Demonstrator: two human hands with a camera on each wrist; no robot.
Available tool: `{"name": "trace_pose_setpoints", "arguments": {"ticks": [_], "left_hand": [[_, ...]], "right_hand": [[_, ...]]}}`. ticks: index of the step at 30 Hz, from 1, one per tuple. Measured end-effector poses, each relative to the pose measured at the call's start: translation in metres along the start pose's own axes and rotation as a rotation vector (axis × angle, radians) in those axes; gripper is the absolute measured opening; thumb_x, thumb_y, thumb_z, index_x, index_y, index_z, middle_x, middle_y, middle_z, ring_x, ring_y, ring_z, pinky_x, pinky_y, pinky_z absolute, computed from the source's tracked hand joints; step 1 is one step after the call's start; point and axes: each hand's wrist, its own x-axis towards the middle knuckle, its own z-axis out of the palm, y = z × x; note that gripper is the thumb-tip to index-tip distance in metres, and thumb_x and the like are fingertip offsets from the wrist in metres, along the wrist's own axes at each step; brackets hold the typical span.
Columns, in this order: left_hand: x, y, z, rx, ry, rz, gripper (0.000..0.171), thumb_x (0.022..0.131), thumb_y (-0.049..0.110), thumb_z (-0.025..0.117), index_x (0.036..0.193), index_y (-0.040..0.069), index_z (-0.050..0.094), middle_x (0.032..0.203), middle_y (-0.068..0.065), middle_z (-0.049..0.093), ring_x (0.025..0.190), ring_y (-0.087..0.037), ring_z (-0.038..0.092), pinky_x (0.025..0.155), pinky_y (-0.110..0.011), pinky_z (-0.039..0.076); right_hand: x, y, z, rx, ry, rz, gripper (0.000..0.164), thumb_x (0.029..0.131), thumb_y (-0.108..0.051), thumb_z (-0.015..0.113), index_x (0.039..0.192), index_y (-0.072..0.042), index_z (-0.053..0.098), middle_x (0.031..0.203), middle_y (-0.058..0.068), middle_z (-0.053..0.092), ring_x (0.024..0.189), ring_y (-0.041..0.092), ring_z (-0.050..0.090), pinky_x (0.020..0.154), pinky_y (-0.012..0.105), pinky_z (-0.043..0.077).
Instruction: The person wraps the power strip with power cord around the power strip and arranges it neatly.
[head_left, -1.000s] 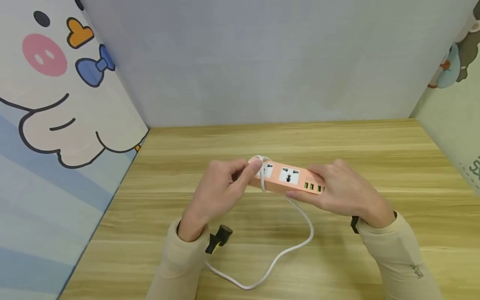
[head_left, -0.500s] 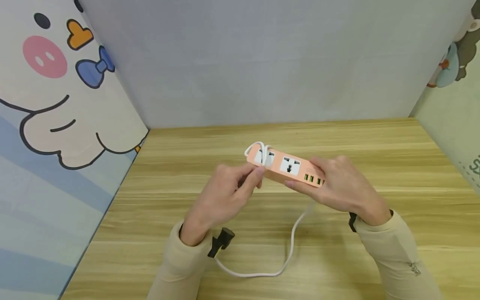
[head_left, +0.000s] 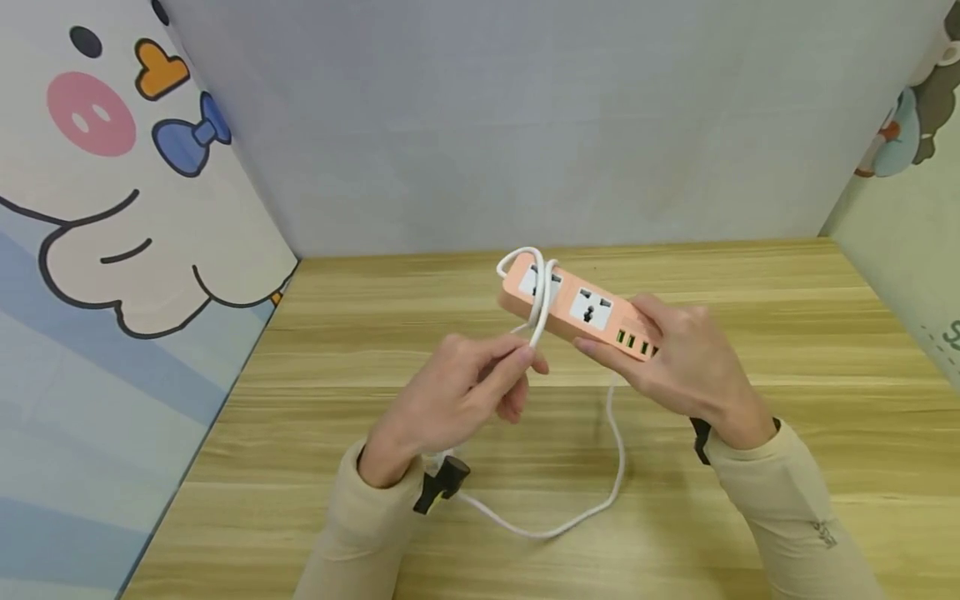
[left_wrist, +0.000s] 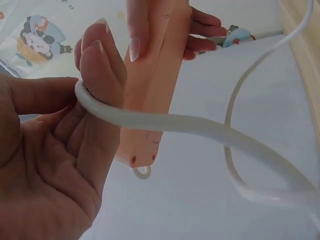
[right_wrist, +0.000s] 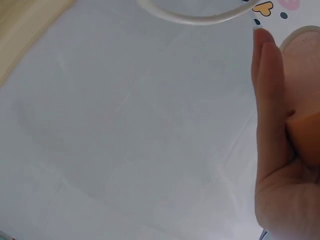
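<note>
A peach-coloured power strip (head_left: 566, 312) with white sockets and several USB ports is held above the table, its left end tilted up and away. My right hand (head_left: 686, 362) grips its right end, thumb along the near side. White power cord (head_left: 542, 292) loops over the strip's left end. Below that loop my left hand (head_left: 468, 392) pinches the cord between thumb and forefinger. In the left wrist view the cord (left_wrist: 170, 122) runs out from the left hand (left_wrist: 55, 145) past the strip's underside (left_wrist: 155, 90). The right wrist view shows the right hand (right_wrist: 272, 120) against the strip.
The wooden table (head_left: 360, 308) lies beneath both hands. A slack length of cord (head_left: 555, 532) sags toward the near side, partly behind the left wrist and its black camera mount (head_left: 442, 483). A grey wall (head_left: 555, 125) rises behind, with cartoon-printed panels at both sides.
The strip's left end has risen and tilted further. My left hand has come off the strip and moved slightly right and down along it, drawing the cord across; the hanging length has shifted.
</note>
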Motion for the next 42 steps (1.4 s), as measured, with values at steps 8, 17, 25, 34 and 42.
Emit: {"name": "trace_pose_setpoints", "arguments": {"ticks": [8, 17, 25, 34, 42], "left_hand": [[0.0, -0.006, -0.009, -0.08, -0.108, 0.006, 0.026, 0.109, 0.012, 0.046, 0.106, 0.006, 0.071, 0.07, 0.001, 0.065, 0.069, -0.008, 0.066, 0.07, -0.027, 0.054], [0.0, -0.015, -0.016, -0.111, -0.202, -0.031, 0.028, 0.11, 0.015, 0.044, 0.107, 0.009, 0.071, 0.074, 0.001, 0.062, 0.077, -0.013, 0.064, 0.076, -0.028, 0.052], [0.001, -0.02, -0.021, -0.042, -0.305, -0.061, 0.031, 0.111, 0.017, 0.041, 0.114, 0.011, 0.071, 0.082, -0.002, 0.06, 0.083, -0.013, 0.061, 0.081, -0.029, 0.051], [0.005, -0.031, -0.023, -0.003, -0.236, -0.169, 0.028, 0.108, 0.032, 0.05, 0.1, 0.018, 0.072, 0.067, -0.001, 0.05, 0.064, -0.02, 0.053, 0.067, -0.029, 0.051], [0.006, -0.04, -0.025, 0.028, -0.155, -0.162, 0.022, 0.106, 0.026, 0.056, 0.097, 0.019, 0.074, 0.07, 0.004, 0.041, 0.067, -0.011, 0.038, 0.061, -0.024, 0.033]], "right_hand": [[0.002, 0.004, -0.004, 0.1, 0.133, 0.0, 0.028, 0.073, -0.022, 0.089, 0.079, -0.009, 0.065, 0.054, -0.004, 0.047, 0.044, 0.002, 0.037, 0.043, 0.019, 0.03], [0.003, 0.007, -0.007, 0.105, 0.196, -0.047, 0.03, 0.074, -0.023, 0.086, 0.075, -0.005, 0.062, 0.052, -0.003, 0.045, 0.042, -0.001, 0.037, 0.041, 0.017, 0.029], [0.0, 0.008, -0.015, 0.138, 0.25, 0.005, 0.028, 0.069, -0.017, 0.087, 0.087, -0.002, 0.072, 0.054, -0.001, 0.051, 0.044, -0.001, 0.04, 0.043, 0.016, 0.03], [-0.001, 0.005, -0.019, 0.168, 0.257, 0.025, 0.025, 0.067, -0.014, 0.088, 0.082, -0.004, 0.071, 0.053, -0.003, 0.047, 0.043, 0.0, 0.038, 0.042, 0.017, 0.029], [-0.002, 0.003, -0.019, 0.199, 0.237, 0.001, 0.027, 0.064, -0.012, 0.088, 0.086, -0.005, 0.073, 0.055, -0.005, 0.05, 0.044, -0.001, 0.038, 0.043, 0.017, 0.029]]}}
